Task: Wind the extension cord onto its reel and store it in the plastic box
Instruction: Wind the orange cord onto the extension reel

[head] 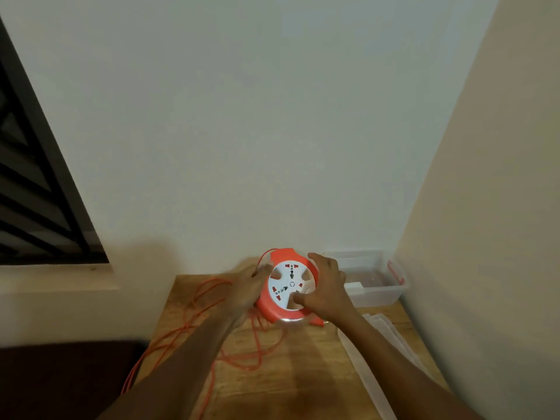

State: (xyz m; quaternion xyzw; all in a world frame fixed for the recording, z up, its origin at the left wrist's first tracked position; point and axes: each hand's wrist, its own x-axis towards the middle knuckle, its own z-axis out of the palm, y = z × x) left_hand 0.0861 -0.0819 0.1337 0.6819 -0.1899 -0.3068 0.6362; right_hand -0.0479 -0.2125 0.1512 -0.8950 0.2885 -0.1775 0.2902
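Note:
An orange cord reel [274, 310] with a white socket face stands tilted towards me over the wooden table [303, 374]. My left hand [250, 287] grips its left rim, where the cord enters. My right hand [325, 287] clasps the right rim, thumb pressed into a recess of the white face. The loose orange extension cord [209, 298] lies in tangled loops on the table's left half and hangs over the left edge. A clear plastic box [378, 291] sits open at the back right corner, apart from the reel.
The box's clear lid [381, 353] lies along the table's right edge. Walls close in behind and to the right. A dark window grille [33, 192] is at the left, and a dark cushion [60, 380] lies below it beside the table.

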